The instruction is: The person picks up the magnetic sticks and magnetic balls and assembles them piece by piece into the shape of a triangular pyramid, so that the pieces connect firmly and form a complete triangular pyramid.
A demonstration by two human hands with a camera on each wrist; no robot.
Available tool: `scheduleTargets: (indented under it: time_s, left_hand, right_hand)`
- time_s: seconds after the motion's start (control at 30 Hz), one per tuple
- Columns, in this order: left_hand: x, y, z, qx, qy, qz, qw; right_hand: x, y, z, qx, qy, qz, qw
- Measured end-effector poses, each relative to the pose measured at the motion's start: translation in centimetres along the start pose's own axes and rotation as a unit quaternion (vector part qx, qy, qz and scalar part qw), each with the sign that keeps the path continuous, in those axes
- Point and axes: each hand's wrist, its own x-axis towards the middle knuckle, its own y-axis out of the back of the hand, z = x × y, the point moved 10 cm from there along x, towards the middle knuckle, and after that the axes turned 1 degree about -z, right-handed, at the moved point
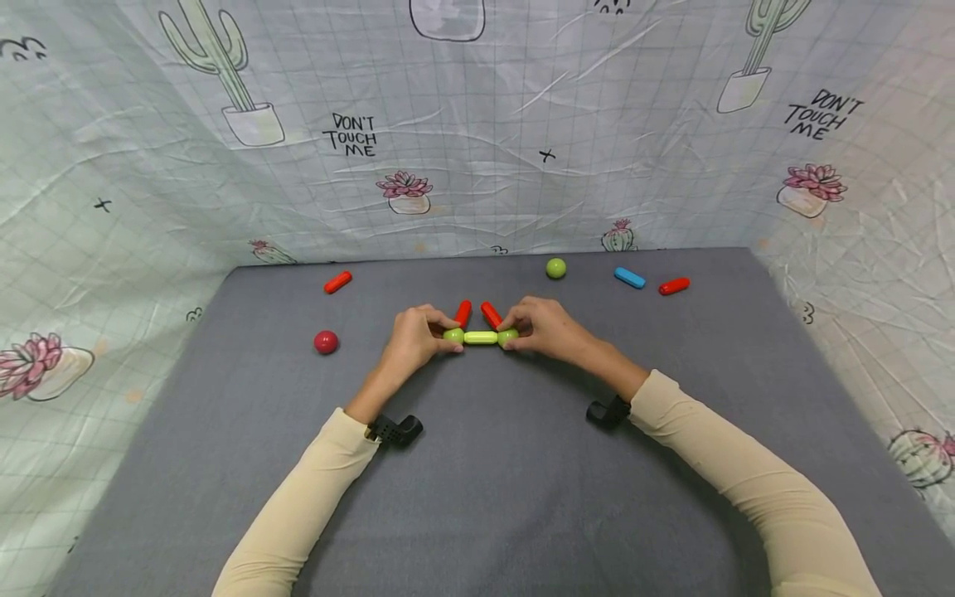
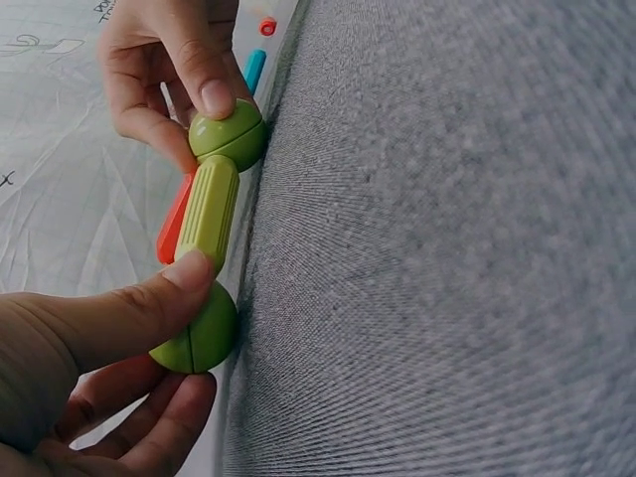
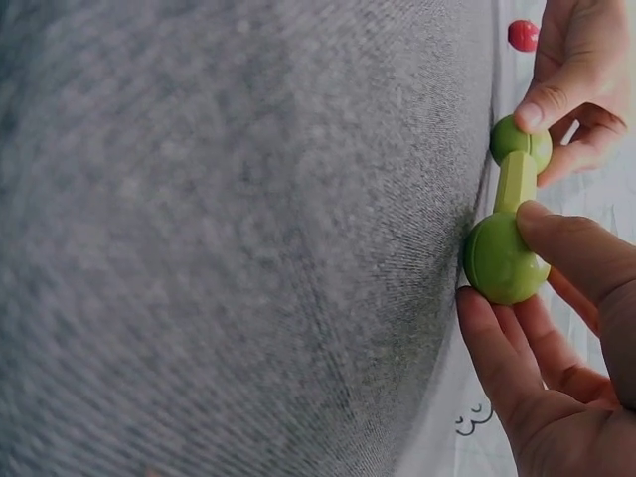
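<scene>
"What are your hands doing?"

"Both are gripping. My left hand (image 1: 414,338) pinches one green ball (image 1: 453,337) between thumb and fingers, and my right hand (image 1: 548,330) pinches a second green ball (image 1: 508,338) the same way."

"And the yellow stick?"

"The yellow stick (image 1: 481,338) lies crosswise between my hands, each end meeting a ball, so the three make one straight bar (rather like a little dumbbell). My left thumb tip covers part of the spot where stick and ball meet."

"What's just beyond the bar?"

"A red stick (image 1: 463,313) by my left fingers and a matching red stick (image 1: 491,314) by my right. Their far ends lean toward each other without touching. My fingers hide the near ends, so I can't tell whether they touch the balls."

"Anything farther off?"

"To my left, well apart, a red ball (image 1: 326,342) on the grey table (image 1: 477,497), with a loose red stick (image 1: 338,282) behind it. Beyond my right hand, a third green ball (image 1: 555,268) sits near the back edge; farther right lie a blue stick (image 1: 630,278) and, near it, one more red stick (image 1: 675,286)."
</scene>
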Motion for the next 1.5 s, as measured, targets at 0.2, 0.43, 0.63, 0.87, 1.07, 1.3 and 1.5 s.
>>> scheduleTargets:
  time_s: [0.2,0.43,0.63,0.87,1.07,1.3,1.5]
  left_hand:
    - [0.0,-0.1,0.0,-0.008,0.003,0.000,1.0000]
    - [-0.1,0.0,0.0,-0.007,-0.004,0.003,1.0000]
    - [-0.1,-0.1,0.0,-0.009,-0.003,0.001,1.0000]
    - [-0.1,-0.1,-0.3,-0.010,0.000,0.000,1.0000]
    - [-0.1,0.0,-0.2,-0.012,0.004,-0.002,0.9999]
    - [-0.1,0.1,-0.1,-0.006,0.004,-0.001,1.0000]
    - [0.0,0.1,-0.2,-0.006,0.006,-0.003,1.0000]
  right_hand:
    - [-0.1,-0.2,0.1,0.012,-0.002,-0.026,0.9996]
    - [0.0,-0.1,0.3,0.020,-0.006,-0.044,0.9988]
    - [-0.1,0.5,0.9,0.023,-0.024,-0.040,0.9986]
    - [-0.4,1.7,1.0,0.021,-0.012,-0.028,0.9993]
    - [-0.4,2.5,1.5,0.004,-0.018,-0.019,0.9996]
    - [-0.2,3.5,2.3,0.006,-0.028,-0.009,0.9995]
    - [0.0,4.9,3.0,-0.016,-0.031,0.012,0.9993]
